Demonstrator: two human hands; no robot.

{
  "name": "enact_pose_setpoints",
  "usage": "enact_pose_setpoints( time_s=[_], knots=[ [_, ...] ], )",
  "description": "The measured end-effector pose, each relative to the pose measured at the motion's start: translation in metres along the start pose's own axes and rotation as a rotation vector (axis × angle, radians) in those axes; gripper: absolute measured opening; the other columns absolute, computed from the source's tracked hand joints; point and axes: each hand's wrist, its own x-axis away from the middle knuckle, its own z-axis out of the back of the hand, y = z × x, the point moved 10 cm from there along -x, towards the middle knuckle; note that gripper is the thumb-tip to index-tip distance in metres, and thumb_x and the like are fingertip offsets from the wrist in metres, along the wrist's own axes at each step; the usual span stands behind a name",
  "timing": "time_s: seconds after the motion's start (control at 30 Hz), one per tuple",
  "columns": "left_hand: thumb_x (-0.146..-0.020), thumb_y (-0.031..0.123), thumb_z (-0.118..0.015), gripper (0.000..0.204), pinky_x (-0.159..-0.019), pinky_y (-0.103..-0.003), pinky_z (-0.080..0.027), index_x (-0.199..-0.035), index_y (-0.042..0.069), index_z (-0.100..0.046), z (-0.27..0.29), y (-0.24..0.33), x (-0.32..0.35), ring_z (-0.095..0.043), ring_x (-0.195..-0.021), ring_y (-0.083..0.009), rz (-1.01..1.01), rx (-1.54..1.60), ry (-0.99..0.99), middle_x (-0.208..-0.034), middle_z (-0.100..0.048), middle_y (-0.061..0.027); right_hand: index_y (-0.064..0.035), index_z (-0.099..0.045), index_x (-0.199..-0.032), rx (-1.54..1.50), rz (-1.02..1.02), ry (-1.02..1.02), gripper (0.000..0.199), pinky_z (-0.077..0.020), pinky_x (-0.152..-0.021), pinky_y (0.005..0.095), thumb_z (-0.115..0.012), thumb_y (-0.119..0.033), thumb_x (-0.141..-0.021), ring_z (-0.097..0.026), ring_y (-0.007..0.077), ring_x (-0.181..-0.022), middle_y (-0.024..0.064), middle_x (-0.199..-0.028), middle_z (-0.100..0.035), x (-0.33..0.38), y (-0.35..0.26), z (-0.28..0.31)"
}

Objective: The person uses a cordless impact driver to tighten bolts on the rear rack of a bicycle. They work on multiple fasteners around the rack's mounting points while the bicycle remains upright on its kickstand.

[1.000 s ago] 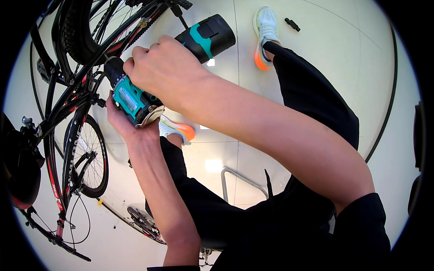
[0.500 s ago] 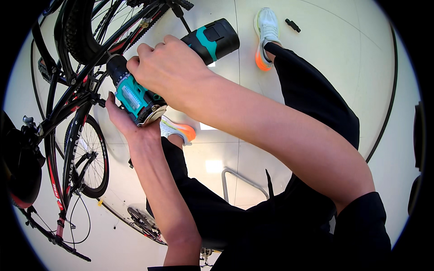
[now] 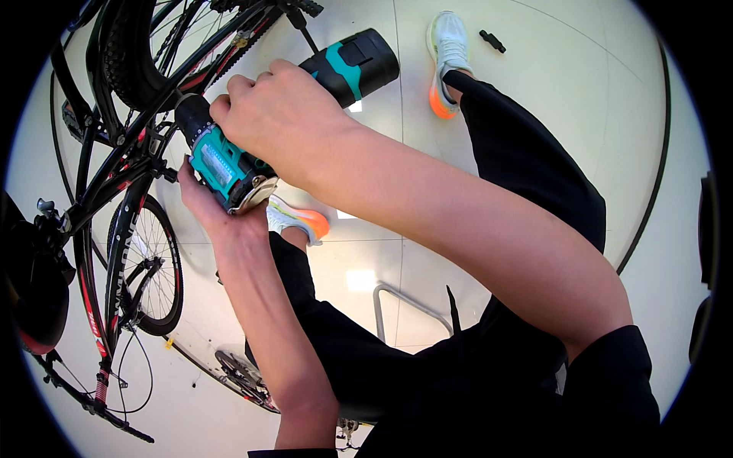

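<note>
While my right hand (image 3: pixel 279 122) wraps the teal cordless drill (image 3: pixel 229 164) by its grip, my left hand (image 3: pixel 206 202) cups it underneath; its long axis points up-left, chuck at the bicycle frame (image 3: pixel 114 164).

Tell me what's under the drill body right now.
The left hand cups the drill from below, while the right hand covers its handle. Its tip is hidden among the bicycle frame tubes.

A pale tiled floor (image 3: pixel 534 69) lies below. A small black part (image 3: pixel 492 40) sits on it near a white and orange shoe (image 3: pixel 447 57). A second shoe (image 3: pixel 294 220) shows lower down, and a bent metal rail (image 3: pixel 405 301) stands beside black trousers (image 3: pixel 534 168).
</note>
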Motion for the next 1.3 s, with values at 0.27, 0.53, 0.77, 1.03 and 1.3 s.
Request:
enact_pose_setpoints(
  time_s=[0.27,0.53,0.77,1.03,1.3],
  knots=[
    [-0.098,0.050,-0.033,0.052,-0.091,-0.044,-0.051,-0.126,0.011,-0.054,0.004,0.005,0.007,-0.062,-0.106,-0.0251,-0.074,-0.074,-0.020,-0.117,-0.063,-0.0089,-0.0053,-0.061,-0.094,-0.012,-0.025,-0.041,0.034,-0.0467,-0.070,0.0290,-0.073,-0.010,-0.062,-0.068,0.0239,-0.076,0.0092,-0.080,-0.066,0.011,0.012,-0.005],
    [-0.095,0.064,-0.026,0.075,-0.070,-0.036,-0.056,-0.084,0.000,-0.063,0.017,-0.014,0.009,-0.067,-0.061,-0.0263,0.071,-0.312,-0.233,-0.072,-0.068,-0.0166,0.0013,-0.064,-0.090,-0.823,-0.357,-0.207,0.033,-0.0520,-0.069,0.0332,-0.074,-0.018,-0.065,-0.068,0.0257,-0.073,0.0135,-0.077,-0.067,0.035,0.025,0.021],
    [-0.098,0.048,-0.028,0.052,-0.073,-0.030,-0.050,-0.083,0.008,-0.058,0.005,-0.079,0.040,-0.061,-0.067,-0.0174,0.467,-0.194,-0.412,-0.073,-0.062,-0.0063,0.0061,-0.052,-0.107,-2.067,-0.758,-0.443,0.044,-0.0527,-0.070,0.0365,-0.052,-0.005,-0.065,-0.064,0.0264,-0.069,0.0131,-0.074,-0.060,0.052,-0.018,-0.007],
    [-0.094,0.047,-0.031,0.059,-0.072,-0.052,-0.059,-0.126,0.002,-0.049,-0.024,-0.053,0.072,-0.068,-0.087,-0.0397,0.547,0.114,-0.707,-0.110,-0.064,-0.0220,0.0065,-0.047,-0.109,-1.897,-0.655,-0.412,0.058,-0.0486,-0.071,0.0385,-0.051,-0.014,-0.055,-0.056,0.0270,-0.062,0.0098,-0.066,-0.052,0.032,-0.031,-0.007],
    [-0.094,0.047,-0.028,0.057,-0.058,-0.049,-0.059,-0.113,0.000,-0.053,-0.005,-0.042,0.050,-0.067,-0.071,-0.0374,0.477,0.085,-0.545,-0.093,-0.065,-0.0216,0.0068,-0.048,-0.107,-1.979,-0.575,-0.429,0.050,-0.0494,-0.070,0.0365,-0.051,-0.010,-0.061,-0.059,0.0285,-0.067,0.0133,-0.069,-0.056,0.020,-0.048,-0.013]
  ],
)
